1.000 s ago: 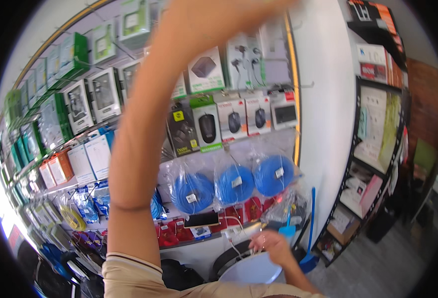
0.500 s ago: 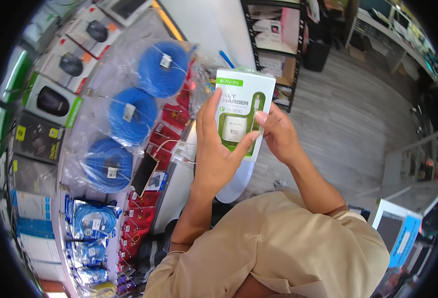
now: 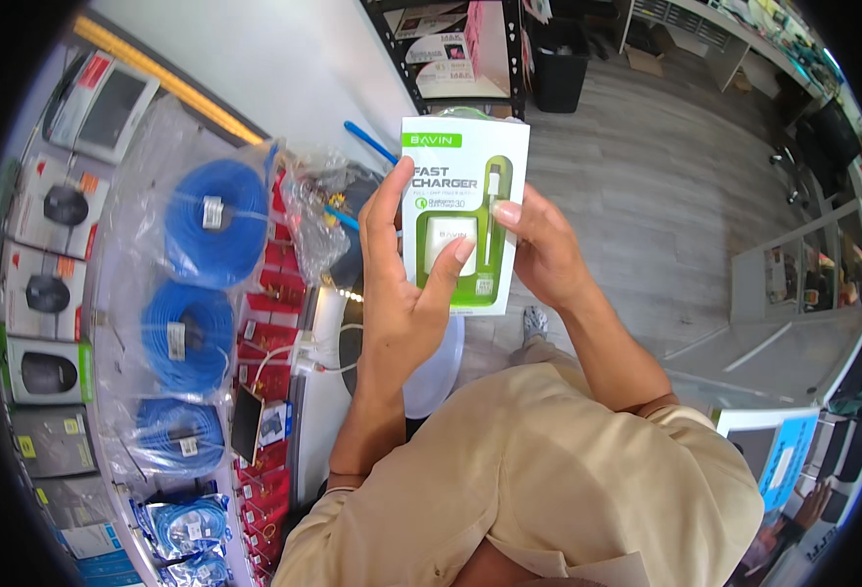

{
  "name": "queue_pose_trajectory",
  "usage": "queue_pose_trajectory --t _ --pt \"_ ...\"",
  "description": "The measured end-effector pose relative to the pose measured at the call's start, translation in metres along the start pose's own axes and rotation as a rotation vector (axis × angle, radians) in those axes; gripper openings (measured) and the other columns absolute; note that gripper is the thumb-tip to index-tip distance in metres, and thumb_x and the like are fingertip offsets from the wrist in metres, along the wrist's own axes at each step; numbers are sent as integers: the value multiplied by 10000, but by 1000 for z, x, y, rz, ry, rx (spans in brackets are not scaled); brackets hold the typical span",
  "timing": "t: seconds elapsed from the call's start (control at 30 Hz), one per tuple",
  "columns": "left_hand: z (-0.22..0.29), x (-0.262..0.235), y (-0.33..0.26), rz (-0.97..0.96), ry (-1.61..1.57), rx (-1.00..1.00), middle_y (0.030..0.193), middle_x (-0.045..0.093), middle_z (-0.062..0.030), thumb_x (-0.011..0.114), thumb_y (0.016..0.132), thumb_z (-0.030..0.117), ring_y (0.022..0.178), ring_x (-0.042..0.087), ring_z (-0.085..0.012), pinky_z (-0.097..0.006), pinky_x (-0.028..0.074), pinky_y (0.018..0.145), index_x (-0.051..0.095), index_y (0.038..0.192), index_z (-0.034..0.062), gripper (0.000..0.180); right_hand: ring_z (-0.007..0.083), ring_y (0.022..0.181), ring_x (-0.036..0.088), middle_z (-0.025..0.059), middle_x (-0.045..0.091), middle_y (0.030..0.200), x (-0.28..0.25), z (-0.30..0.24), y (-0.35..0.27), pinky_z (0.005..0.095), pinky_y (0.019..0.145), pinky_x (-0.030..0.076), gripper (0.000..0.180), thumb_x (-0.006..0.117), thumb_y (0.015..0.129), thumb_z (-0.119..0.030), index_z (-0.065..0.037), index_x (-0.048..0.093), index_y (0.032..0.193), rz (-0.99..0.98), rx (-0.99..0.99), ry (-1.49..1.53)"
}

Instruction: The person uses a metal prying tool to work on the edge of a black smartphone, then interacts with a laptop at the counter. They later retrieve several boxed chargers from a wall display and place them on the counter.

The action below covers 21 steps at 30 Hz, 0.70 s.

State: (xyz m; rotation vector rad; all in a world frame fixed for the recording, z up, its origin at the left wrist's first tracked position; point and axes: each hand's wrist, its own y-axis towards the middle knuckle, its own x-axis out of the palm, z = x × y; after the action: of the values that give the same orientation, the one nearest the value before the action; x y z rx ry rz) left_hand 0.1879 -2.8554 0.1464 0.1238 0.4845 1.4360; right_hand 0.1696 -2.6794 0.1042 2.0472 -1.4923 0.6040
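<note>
Both my hands hold up a white and green charger box [image 3: 463, 286] in front of me, its printed front facing me. A white charger block and a short cable show through cut-outs in that front. My left hand [image 3: 401, 264] is closed round the left side, with the thumb across the charger block's window and the fingers along the edge. On the right side, my right hand [image 3: 548, 249] grips the box edge, its thumb on the front beside the cable. The fingers behind the box are hidden.
On the left wall hang coiled blue cables [image 3: 214, 220] in clear plastic, red packets [image 3: 269, 333] and boxed computer mice [image 3: 64, 205]. A black shelf rack [image 3: 392, 44] and a black bin [image 3: 560, 73] stand ahead. To the right is a glass-fronted cabinet [image 3: 793, 352]; a white stool seat [image 3: 436, 367] is below.
The view has turned to the right, so the wall goods sit farther left. Both hands still hold the box, which is now slightly up and left in view and more upright.
</note>
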Motion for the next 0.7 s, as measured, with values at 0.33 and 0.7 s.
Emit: queue_pose_trajectory --t 0.33,0.7 --pt "9 70 107 -81 -145 -86 1491 508 -194 658 1047 189 1370 508 -257 -399 398 1162 260 1659 62 741 171 1272 598 117 648 1368 -93 -60 65 350 1112 446 552 651 1030 -291 30 520 1460 -85 39 134" --pt "-13 66 131 44 294 95 1552 459 -190 668 1032 228 1489 382 -312 -414 267 1255 424 1574 9 632 276 1412 526 167 504 1553 -125 -36 106 432 1173 436 758 699 1001 -239 33 325 1602 -62 44 124"
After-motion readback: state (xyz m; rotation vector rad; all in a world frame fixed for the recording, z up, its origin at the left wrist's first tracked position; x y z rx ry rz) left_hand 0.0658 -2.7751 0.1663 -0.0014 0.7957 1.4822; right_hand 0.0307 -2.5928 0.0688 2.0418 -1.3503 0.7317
